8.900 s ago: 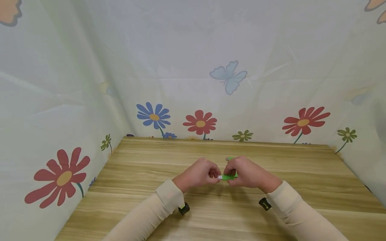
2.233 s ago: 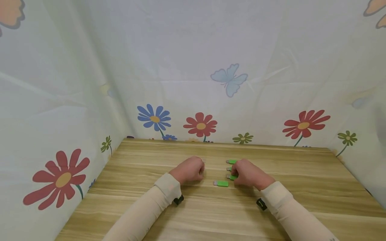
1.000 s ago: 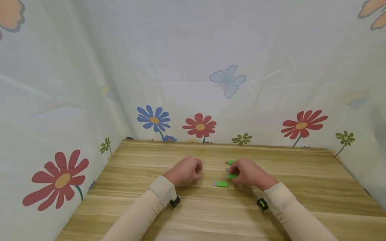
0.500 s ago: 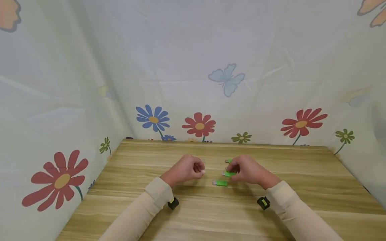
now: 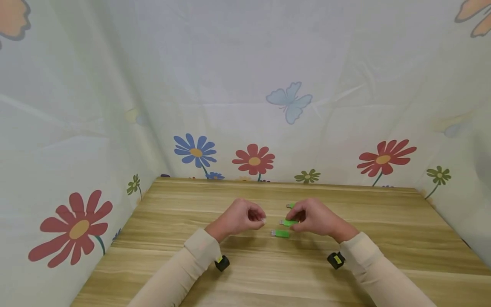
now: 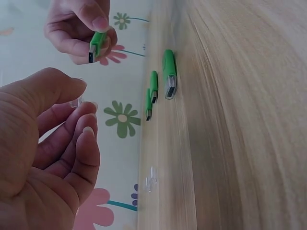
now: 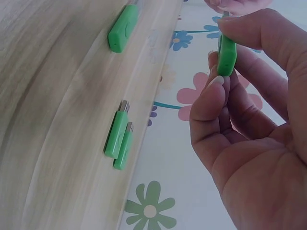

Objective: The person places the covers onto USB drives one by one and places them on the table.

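Observation:
My right hand pinches a green USB flash drive between thumb and fingers. Its bare metal plug points toward my left hand. Held at the left thumb and fingertips is a small clear plastic cap. The two hands are raised a little over the wooden table, a short gap apart. Below them lies another green flash drive with a clear cap on its plug. Farther back, two uncapped green drives lie side by side; in the head view the right hand partly hides them.
Small clear pieces, apparently more caps, lie near the far side of the wooden table. A white curtain with printed flowers stands behind and along the sides. A dark device is strapped at each wrist.
The right hand has lifted one green flash drive from the row and moved it left. The left hand has brought the clear cap up and rightward, narrowing the gap. Earlier, both hands worked at another drive.

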Demonstrator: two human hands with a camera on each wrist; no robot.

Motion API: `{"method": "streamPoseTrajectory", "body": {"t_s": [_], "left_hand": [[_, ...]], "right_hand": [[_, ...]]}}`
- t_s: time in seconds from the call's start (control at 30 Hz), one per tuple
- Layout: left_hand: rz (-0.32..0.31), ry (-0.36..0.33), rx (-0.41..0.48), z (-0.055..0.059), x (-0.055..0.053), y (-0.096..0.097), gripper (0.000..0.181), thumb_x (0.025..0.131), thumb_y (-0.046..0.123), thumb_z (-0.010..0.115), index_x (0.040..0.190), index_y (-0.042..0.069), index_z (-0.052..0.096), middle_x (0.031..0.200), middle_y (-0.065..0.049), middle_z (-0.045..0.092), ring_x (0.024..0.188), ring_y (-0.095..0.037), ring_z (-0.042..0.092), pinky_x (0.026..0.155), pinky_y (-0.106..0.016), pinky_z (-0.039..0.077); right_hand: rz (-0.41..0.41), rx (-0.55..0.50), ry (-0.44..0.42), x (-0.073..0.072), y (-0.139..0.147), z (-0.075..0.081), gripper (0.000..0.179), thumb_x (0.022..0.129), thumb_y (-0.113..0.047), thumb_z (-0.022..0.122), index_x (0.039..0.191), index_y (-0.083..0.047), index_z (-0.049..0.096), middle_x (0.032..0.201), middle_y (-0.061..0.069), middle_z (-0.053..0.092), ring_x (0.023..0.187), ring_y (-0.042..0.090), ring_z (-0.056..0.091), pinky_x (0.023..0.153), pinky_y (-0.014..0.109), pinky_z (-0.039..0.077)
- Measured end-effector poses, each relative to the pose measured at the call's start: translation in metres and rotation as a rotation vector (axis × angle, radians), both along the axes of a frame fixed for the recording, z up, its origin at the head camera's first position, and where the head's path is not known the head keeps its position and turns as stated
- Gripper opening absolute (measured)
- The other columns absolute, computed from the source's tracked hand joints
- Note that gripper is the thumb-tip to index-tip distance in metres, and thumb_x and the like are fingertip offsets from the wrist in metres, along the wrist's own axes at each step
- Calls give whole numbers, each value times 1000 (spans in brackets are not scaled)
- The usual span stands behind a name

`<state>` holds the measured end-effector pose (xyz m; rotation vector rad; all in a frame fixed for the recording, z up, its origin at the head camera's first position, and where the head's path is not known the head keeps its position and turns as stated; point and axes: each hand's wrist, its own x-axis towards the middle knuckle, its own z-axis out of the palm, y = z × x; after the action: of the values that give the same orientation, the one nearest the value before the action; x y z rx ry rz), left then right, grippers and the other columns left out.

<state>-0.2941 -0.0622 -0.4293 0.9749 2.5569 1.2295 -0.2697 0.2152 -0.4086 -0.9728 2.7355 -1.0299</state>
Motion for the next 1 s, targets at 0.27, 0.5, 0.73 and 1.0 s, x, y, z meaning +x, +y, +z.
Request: {"method": "streamPoseTrajectory", "body": {"t_s": [0.27,0.5,0.73,1.0], "left_hand": [[-7,-12,1,0,2,0,6,88,13,81,94,14,80,85,5,74,72,-7,64,70,-20,57],[-31,8,2,1,3,2,8,88,13,81,95,12,80,86,3,74,73,-5,65,70,-19,56],[-60,40,-34,6,6,5,13,89,17,81,99,10,80,88,4,75,74,-3,64,72,-18,56],[-65,64,-48,6,6,8,12,88,17,82,99,11,80,88,4,75,73,-2,63,71,-18,56]], "right_hand": [[40,-37,-24,4,-4,3,14,82,-10,84,95,-12,81,91,1,75,73,7,64,66,24,57],[67,-53,-46,6,-10,8,13,83,-10,83,95,-12,81,92,0,76,72,8,64,67,25,58],[72,-60,-54,6,-12,7,14,82,-9,83,95,-14,81,91,-2,75,72,8,65,67,26,58],[85,-79,-51,5,-14,4,14,82,-8,83,94,-14,81,89,0,74,72,9,65,66,26,58]]}}
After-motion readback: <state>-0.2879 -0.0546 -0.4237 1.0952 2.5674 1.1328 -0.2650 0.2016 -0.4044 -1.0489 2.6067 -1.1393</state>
